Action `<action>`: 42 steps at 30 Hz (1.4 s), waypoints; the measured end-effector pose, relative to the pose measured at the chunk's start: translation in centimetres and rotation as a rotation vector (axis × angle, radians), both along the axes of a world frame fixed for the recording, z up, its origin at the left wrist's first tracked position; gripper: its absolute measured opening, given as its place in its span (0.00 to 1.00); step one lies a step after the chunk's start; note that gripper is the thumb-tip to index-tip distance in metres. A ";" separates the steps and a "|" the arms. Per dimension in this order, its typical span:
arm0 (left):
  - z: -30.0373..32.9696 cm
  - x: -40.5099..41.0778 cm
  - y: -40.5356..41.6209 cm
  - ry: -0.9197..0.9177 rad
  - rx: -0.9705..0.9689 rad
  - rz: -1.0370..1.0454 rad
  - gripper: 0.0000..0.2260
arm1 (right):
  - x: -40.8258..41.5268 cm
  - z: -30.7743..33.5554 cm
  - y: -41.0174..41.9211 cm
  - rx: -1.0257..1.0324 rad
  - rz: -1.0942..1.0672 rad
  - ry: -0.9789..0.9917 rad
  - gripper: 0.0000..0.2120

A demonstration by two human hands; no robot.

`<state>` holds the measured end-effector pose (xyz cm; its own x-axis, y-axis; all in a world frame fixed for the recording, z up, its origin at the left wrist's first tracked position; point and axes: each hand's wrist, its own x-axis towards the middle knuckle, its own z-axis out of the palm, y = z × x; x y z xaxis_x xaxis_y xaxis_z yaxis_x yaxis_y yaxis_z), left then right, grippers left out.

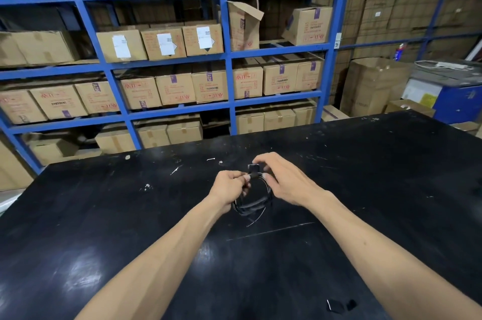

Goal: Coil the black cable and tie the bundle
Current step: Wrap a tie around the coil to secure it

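Your coil (251,199) hangs just above the black tabletop (365,176), out in front of you between both hands. Your left hand (229,185) pinches the top of the loops, grip closed on the cable. Your right hand (281,179) has fingertips closed on a small black strap (253,169) standing up at the top of the bundle, right beside the left pinch. The coiling looks done; this reads as the tying step. Keep that left pinch firm so the loops stay stacked, because one thin strand (257,219) already strays out below. Pull the strap snug around all the loops, not just some, and press it flat onto itself. How it fastens is too small to tell. Two small black pieces (339,305) lie near the tabletop's close edge, well apart from the work.
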<state>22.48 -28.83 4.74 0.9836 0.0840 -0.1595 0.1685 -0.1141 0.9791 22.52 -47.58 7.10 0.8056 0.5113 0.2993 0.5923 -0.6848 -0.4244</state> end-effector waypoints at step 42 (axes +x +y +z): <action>1.3 1.3 1.7 0.064 -0.152 -0.062 0.17 | 0.2 -2.4 1.5 0.198 -0.272 0.273 0.24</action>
